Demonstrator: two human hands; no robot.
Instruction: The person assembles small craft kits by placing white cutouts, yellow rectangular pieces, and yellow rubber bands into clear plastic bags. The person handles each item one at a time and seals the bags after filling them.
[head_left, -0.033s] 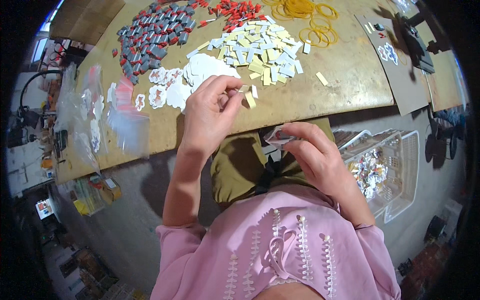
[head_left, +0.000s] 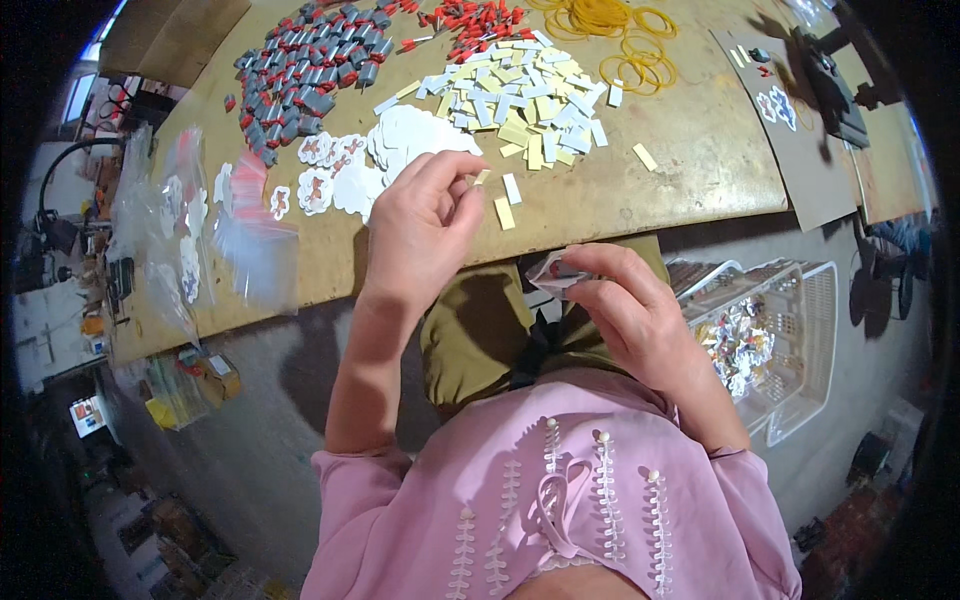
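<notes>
Over the table's front part, my left hand (head_left: 425, 220) pinches a small pale yellow strip (head_left: 482, 178) between thumb and fingertips. Just right of those fingertips, a loose yellow strip (head_left: 504, 213) and a white strip (head_left: 512, 188) lie on the tabletop. My right hand (head_left: 630, 310), in front of the table edge above my lap, is closed on a small clear plastic bag (head_left: 550, 272). Something dark shows inside the bag, too small to name. Beyond the left hand sits a stack of white cut-out cards (head_left: 405, 138), with printed cut-out stickers (head_left: 316, 190) beside it.
Farther back are piles of yellow and white strips (head_left: 540, 100), grey-and-red small parts (head_left: 310, 75), red-tipped pieces (head_left: 475, 25) and yellow rubber bands (head_left: 640, 60). Clear bags (head_left: 255, 240) lie at the left. A white basket (head_left: 800, 350) with filled packets stands below, right.
Two strips, one yellow and one white, have left my left fingertips and now lie on the table. One yellow strip stays pinched. My right hand keeps its place with the bag.
</notes>
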